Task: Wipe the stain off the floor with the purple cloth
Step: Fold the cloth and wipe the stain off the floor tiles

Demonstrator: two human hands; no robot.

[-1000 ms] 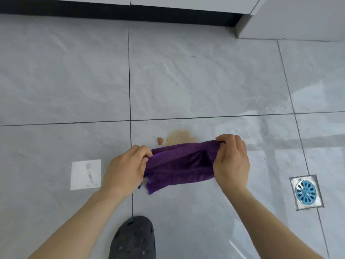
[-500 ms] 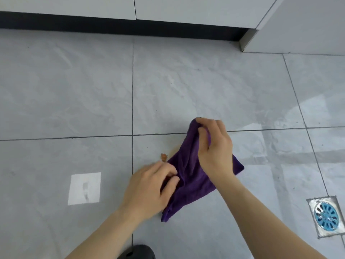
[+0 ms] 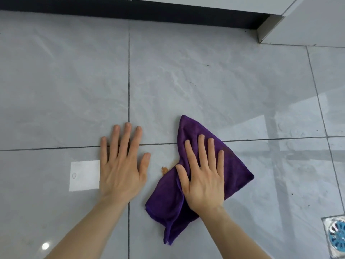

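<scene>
1. While both palms press downward, one grey tiled floor (image 3: 205, 81) fills nearly the whole view, its dark grout lines crossing under the left hand and running beneath the cloth.
2. One white cabinet base with a dark kick strip (image 3: 130, 10) runs across the far edge, well beyond the fingertips of both hands.
3. One purple cloth (image 3: 235, 171) lies loosely folded on the floor under the right hand, one corner pointing away past the fingertips and another trailing back beside the wrist.
4. Two hands are in view. The right hand (image 3: 203, 176) lies flat with fingers spread wide on top of the cloth, pinning it rather than gripping it. The left hand (image 3: 121, 165) lies flat and wide on bare tile, holding nothing, apart from the cloth.
5. One white square patch (image 3: 84, 175) sits on the tile, touching the outer edge of the left hand.
6. One floor drain with a blue grate (image 3: 337, 238) sits well off to the outer side of the right forearm, cut by the frame edge.
7. One orange-brown stain (image 3: 164, 170) shows between the two thumbs, just at the cloth's edge; whether more of it lies under the cloth cannot be told.
</scene>
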